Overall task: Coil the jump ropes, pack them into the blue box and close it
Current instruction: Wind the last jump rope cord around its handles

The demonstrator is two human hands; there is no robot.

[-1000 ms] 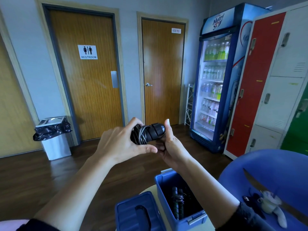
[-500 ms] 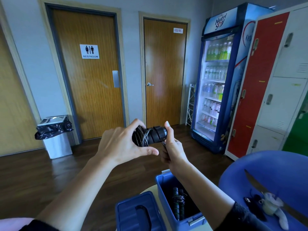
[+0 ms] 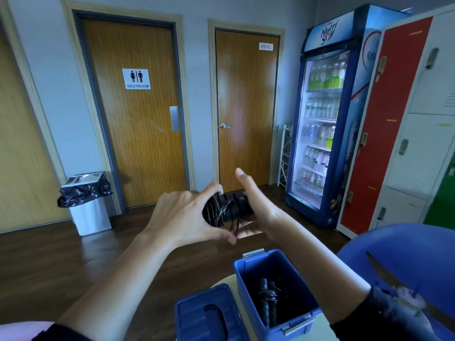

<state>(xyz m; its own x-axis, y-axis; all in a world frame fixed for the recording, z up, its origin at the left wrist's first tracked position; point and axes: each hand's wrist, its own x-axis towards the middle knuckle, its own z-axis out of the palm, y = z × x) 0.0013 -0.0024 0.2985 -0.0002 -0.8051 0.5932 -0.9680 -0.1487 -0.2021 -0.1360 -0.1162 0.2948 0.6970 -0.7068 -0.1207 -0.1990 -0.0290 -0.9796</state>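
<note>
Clamped between thumb and fingers of the left hand (image 3: 182,217), a coiled rope (image 3: 225,210) is held up in mid-air, its black handles bundled and bound round with cord. Only the bundle's left end is gripped; the right end is met by the right hand (image 3: 256,207), whose fingers are spread apart, palm against the handles, index finger pointing up. A short loop of cord is seen dangling under the bundle, between the two hands. Below and nearer the body, the box (image 3: 278,313) is stood on the table (image 3: 322,323), uncovered, with a second rope (image 3: 268,301) already laid inside on end. Just to its left, the lid (image 3: 197,313) is rested handle-up, apart from the box. Both sleeves are cut off at the frame's bottom edge.
</note>
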